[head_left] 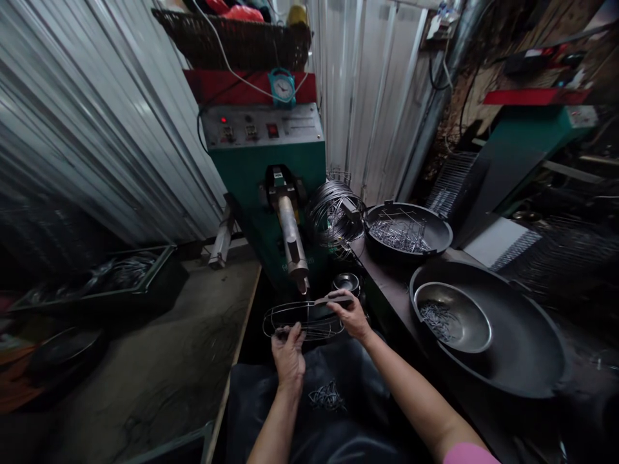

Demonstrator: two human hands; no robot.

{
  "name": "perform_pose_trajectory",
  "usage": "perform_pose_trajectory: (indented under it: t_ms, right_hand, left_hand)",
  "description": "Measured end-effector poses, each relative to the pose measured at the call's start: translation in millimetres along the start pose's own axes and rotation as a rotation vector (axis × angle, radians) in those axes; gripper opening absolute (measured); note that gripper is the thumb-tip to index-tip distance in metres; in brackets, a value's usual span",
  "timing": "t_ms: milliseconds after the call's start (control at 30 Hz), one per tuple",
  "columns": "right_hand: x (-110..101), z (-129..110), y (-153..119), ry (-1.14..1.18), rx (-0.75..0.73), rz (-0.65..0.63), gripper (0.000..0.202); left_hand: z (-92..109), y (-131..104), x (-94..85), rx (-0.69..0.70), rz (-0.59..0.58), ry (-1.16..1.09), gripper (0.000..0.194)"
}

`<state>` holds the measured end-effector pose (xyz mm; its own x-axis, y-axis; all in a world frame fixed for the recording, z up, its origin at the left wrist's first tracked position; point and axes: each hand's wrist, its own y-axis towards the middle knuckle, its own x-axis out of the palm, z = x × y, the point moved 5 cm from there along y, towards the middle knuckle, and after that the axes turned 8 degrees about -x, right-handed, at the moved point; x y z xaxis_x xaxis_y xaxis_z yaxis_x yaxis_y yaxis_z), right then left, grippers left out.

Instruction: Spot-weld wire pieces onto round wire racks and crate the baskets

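Note:
Under the metal electrode arm (292,241) of a green spot welder (290,154), I hold an oval wire frame (271,317) in front of me. My left hand (289,351) is closed on the frame's near lower wires, thumb on top. My right hand (352,314) pinches a flat, dark metal strip (333,300) lying level at the frame's upper right. The strip's left end is just below the electrode tip; whether they touch I cannot tell. On the dark apron (358,380) across my lap rests a small pile of short wire pieces (327,396).
To the right, a large black pan (522,348) holds a steel bowl (476,316) with short wire pieces. Behind it, another black pan (438,229) contains bent wires. A wire coil (333,209) stands beside the welder. At left is a green bin (159,274) of metal parts.

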<state>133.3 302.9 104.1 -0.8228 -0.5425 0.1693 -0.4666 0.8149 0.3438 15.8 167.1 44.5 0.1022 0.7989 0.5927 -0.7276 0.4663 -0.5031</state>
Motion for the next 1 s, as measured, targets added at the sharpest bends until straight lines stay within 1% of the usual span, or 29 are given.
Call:
perform_pose_trajectory:
  t_ms: [133, 233, 400, 567, 600, 667, 767, 833, 900, 1000]
  right_hand:
    - [-6, -5, 1, -0.046, -0.050, 0.068, 0.021]
    - [-4, -6, -2, -0.027, -0.102, 0.063, 0.019]
    - [8, -14, -11, -0.037, -0.229, -0.071, 0.015]
    - [17, -27, -17, -0.211, -0.399, -0.214, 0.013]
    - [17, -28, -17, -0.222, -0.403, -0.222, 0.013]
    - [16, -26, -16, -0.229, -0.366, -0.206, 0.014]
    - [14, -19, -13, -0.263, -0.236, -0.185, 0.016]
    - [14, -17, -13, -0.269, -0.185, -0.185, 0.016]
    - [14, -19, -12, -0.243, -0.198, -0.161, 0.016]
    - [14, -23, -8, -0.237, -0.266, -0.131, 0.014]
  left_hand:
    - [4, 0, 1.3, 0.026, -0.061, -0.003, 0.051]
    - [4, -2, 1.3, 0.039, -0.061, 0.005, 0.050]
    - [-1, 0, -2.4, 0.007, -0.030, 0.008, 0.048]
    - [-5, 4, -9.6, -0.019, -0.003, 0.013, 0.046]
    - [-5, 4, -10.7, -0.022, 0.002, 0.017, 0.046]
    - [-3, 3, -10.7, -0.014, -0.007, 0.022, 0.046]
    - [5, 0, -5.9, 0.060, -0.057, 0.017, 0.049]
    - [11, -3, -1.9, 0.107, -0.087, 0.034, 0.050]
    - [13, -3, 0.5, 0.107, -0.093, 0.060, 0.049]
    - [11, -1, 0.9, 0.061, -0.088, 0.048, 0.049]
